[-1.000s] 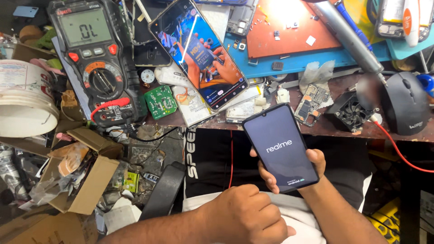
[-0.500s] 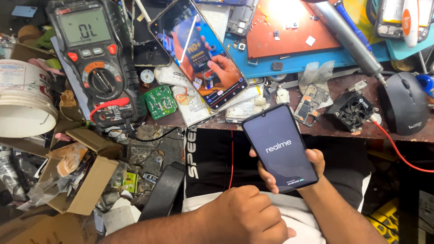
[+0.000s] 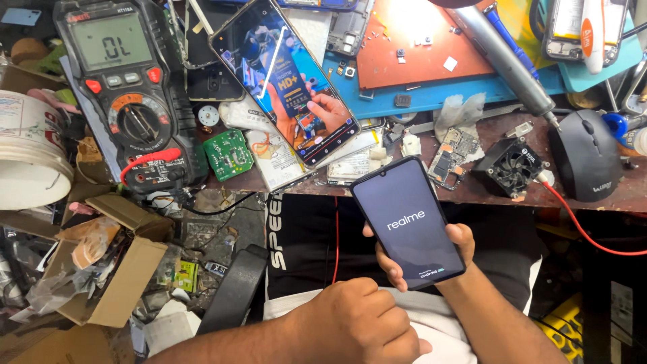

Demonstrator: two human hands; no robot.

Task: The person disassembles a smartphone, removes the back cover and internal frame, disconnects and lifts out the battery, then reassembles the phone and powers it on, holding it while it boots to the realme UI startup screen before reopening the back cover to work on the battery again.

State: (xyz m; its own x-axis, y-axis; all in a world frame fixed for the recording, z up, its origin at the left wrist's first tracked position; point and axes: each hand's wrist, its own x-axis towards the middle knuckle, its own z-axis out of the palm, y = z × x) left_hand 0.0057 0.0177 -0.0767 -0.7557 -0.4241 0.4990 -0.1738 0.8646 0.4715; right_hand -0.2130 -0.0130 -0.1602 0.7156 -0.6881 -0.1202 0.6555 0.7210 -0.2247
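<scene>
My right hand [image 3: 450, 253] holds a dark smartphone [image 3: 407, 221] upright over my lap, fingers wrapped round its lower edges. Its screen is dark with a white start-up logo. My left hand [image 3: 357, 327] is curled into a loose fist and rests on my lap just below and left of the phone, not touching it. On the bench edge above lies a second smartphone [image 3: 283, 81], tilted, its screen playing a bright video.
A black multimeter [image 3: 128, 101] with a lit display stands at the left by a green circuit board [image 3: 228, 154]. A black mouse [image 3: 586, 162], a small fan [image 3: 513, 167], a red wire [image 3: 579, 226], an orange mat [image 3: 418, 40], a white tub [image 3: 27, 155] and cardboard boxes [image 3: 114, 269] surround me.
The picture on the second phone's screen has changed as the video plays. Both hands and the held phone have stayed where they were.
</scene>
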